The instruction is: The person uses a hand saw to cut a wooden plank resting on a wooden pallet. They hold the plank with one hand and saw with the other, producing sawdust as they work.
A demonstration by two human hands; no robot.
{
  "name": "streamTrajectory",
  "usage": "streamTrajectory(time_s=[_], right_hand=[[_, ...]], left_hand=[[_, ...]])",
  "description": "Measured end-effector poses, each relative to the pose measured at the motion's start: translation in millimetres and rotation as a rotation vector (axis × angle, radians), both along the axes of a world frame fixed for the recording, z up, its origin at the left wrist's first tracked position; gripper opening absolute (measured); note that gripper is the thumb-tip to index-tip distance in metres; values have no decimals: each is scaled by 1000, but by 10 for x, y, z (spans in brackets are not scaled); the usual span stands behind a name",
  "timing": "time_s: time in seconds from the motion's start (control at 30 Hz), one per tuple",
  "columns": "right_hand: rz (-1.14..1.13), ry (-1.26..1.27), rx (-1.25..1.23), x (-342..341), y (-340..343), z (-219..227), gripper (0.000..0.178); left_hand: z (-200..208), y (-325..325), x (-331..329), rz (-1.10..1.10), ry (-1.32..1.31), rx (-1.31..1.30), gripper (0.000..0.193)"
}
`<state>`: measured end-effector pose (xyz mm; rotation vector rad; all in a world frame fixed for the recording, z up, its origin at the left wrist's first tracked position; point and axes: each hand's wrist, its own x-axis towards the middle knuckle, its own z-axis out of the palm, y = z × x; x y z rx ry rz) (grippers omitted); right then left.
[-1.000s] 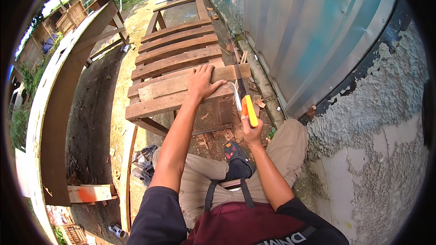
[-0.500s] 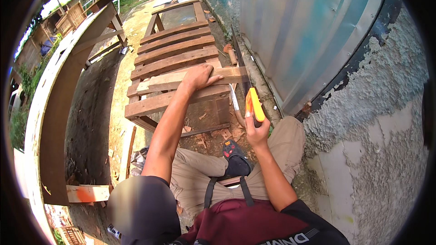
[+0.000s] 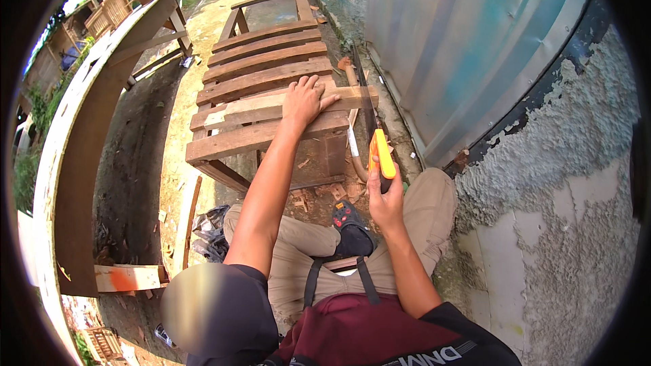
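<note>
Left hand [image 3: 303, 100] spread flat atop the plank [image 3: 271, 106] across the slatted frame [image 3: 261, 78], pinning it steady, right hand [image 3: 384, 203] fisted around the orange-handled saw [image 3: 371, 137] at the plank's right end.

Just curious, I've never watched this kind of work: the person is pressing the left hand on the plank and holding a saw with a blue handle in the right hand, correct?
Not quite: the saw handle is orange and yellow, not blue, as the head view shows. The rest holds: the left hand presses flat on the plank, and the right hand grips the saw.
</note>
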<state>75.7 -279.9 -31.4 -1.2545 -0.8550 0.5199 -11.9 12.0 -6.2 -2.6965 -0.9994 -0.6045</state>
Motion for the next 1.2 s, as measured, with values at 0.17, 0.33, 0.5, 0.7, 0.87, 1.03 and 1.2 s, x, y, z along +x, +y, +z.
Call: streamTrajectory(time_s=[0.17, 0.33, 0.5, 0.7, 0.87, 1.03, 1.2], right_hand=[[-26, -90, -12, 103, 45, -58, 39], [-76, -162, -18, 167, 43, 190, 40], [-50, -210, -149, 250, -1, 689, 43], [38, -125, -283, 286, -208, 1206, 46], [32, -273, -286, 291, 29, 1512, 38], [188, -195, -398, 757, 874, 1822, 25], [215, -218, -457, 645, 629, 2012, 26]], left_hand=[[127, 64, 56, 33, 12, -408, 59], [35, -29, 94, 54, -119, -300, 64], [-92, 20, 84, 123, -135, -195, 70], [-76, -66, 102, 118, -143, -111, 70], [-140, -21, -1, 134, -123, -42, 66], [-119, 21, 227, 96, -140, -35, 70], [-96, 2, 99, 139, -106, -106, 74]])
